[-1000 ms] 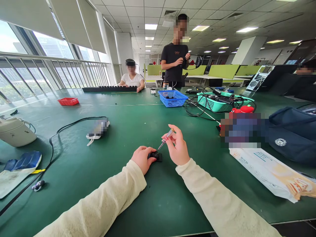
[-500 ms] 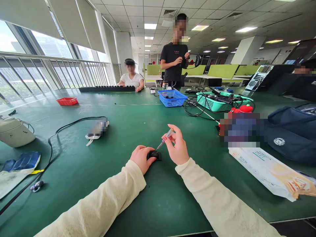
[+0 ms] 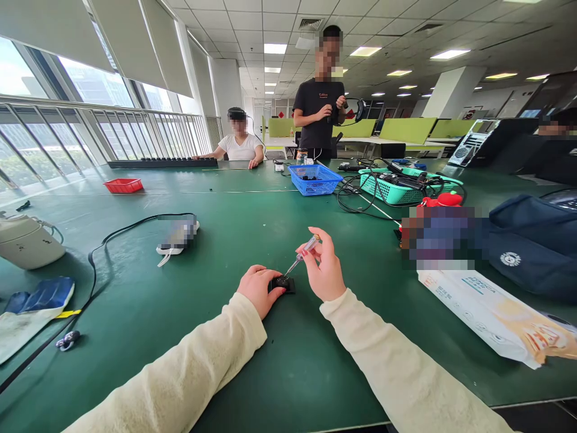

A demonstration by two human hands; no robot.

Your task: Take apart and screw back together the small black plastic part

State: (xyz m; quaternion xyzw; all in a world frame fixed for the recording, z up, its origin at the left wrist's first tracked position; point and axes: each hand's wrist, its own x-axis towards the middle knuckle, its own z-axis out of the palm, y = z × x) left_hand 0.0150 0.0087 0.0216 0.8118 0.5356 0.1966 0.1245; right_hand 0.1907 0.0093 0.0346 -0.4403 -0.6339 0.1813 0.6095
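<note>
My left hand (image 3: 258, 290) is closed around the left side of a small black part (image 3: 283, 282), holding it down on the green table (image 3: 225, 373). The part has a rounded top on a flat black base; its exact kind I cannot make out. In my right hand (image 3: 326, 269) is a screwdriver (image 3: 309, 244) with a clear handle, gripped between thumb and fingers. It slants down to the left, its tip at the top of the black part. Whether the tip sits in a screw is too small to tell.
Beyond my hands stand a blue basket (image 3: 314, 180) and a green basket (image 3: 396, 191) of cables. A wipes pack (image 3: 491, 313) and a dark bag (image 3: 536, 240) lie right. Left are a phone (image 3: 178, 236), a cord (image 3: 92, 264) and a red tray (image 3: 123, 185). Two people are across the table.
My hands, the screwdriver and the black part hold almost the same position. Across the table, the long black bar in front of the seated person has shifted to the left.
</note>
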